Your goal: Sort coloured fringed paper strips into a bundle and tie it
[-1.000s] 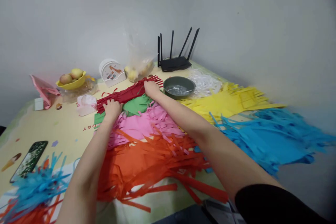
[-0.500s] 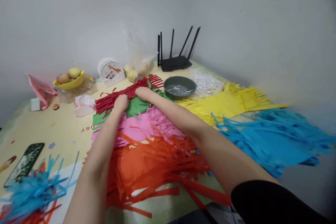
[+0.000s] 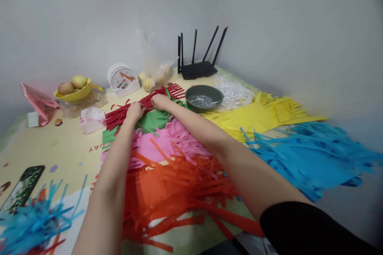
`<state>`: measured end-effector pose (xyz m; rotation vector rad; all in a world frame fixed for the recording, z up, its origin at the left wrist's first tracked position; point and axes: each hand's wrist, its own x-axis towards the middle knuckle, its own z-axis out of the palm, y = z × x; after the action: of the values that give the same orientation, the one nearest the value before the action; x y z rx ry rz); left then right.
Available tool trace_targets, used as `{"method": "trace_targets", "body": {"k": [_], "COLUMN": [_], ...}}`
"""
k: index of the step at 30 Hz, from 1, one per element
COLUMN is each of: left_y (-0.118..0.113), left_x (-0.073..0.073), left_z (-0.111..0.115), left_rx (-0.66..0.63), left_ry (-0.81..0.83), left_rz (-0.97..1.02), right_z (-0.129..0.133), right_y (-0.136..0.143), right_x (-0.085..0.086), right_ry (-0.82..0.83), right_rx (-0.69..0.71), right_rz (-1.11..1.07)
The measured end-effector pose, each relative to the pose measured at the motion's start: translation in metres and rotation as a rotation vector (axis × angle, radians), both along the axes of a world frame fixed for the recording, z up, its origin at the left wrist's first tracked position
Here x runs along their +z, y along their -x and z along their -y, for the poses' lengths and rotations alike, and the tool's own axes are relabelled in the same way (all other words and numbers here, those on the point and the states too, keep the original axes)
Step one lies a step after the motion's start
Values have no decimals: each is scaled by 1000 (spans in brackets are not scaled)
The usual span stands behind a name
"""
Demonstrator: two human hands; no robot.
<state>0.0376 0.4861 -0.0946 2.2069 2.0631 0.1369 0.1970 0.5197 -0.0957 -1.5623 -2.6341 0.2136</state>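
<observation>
My left hand (image 3: 136,111) is closed on the near edge of a dark red fringed paper (image 3: 146,101) at the far side of the table. A short way to its right, my right hand (image 3: 159,102) pinches the same edge; its fingertips are partly hidden. Beneath and nearer lies green fringed paper (image 3: 154,121), then pink fringed paper (image 3: 154,143). Closest to me is an orange fringed paper (image 3: 161,183), its strips tangled. The sheets overlap in rows between my forearms.
Yellow (image 3: 254,115) and blue fringed paper (image 3: 311,155) lie on the right. Behind stand a dark green bowl (image 3: 203,107), white string (image 3: 236,93), a black router (image 3: 199,70), a white giraffe holder (image 3: 125,83) and a fruit bowl (image 3: 73,95). A phone (image 3: 25,187) and blue strips (image 3: 36,219) lie left.
The view has shifted slightly, so things on the left sit a little further left. Both hands remain at the dark red paper; the left hand has moved slightly, its fingers reaching further right.
</observation>
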Motion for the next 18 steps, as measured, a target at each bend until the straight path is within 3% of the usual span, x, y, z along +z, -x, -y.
{"method": "trace_targets", "body": {"k": [13, 18], "left_y": [-1, -3], "left_x": [-3, -4], "left_z": [-6, -2], "left_rx": [65, 146], "left_ry": [-28, -87], "left_rz": [29, 70], "right_z": [-2, 17], "right_y": [2, -2], "right_x": [2, 10], "right_ry": [2, -124], "right_rx": [-14, 29], "right_rz": [-64, -165]}}
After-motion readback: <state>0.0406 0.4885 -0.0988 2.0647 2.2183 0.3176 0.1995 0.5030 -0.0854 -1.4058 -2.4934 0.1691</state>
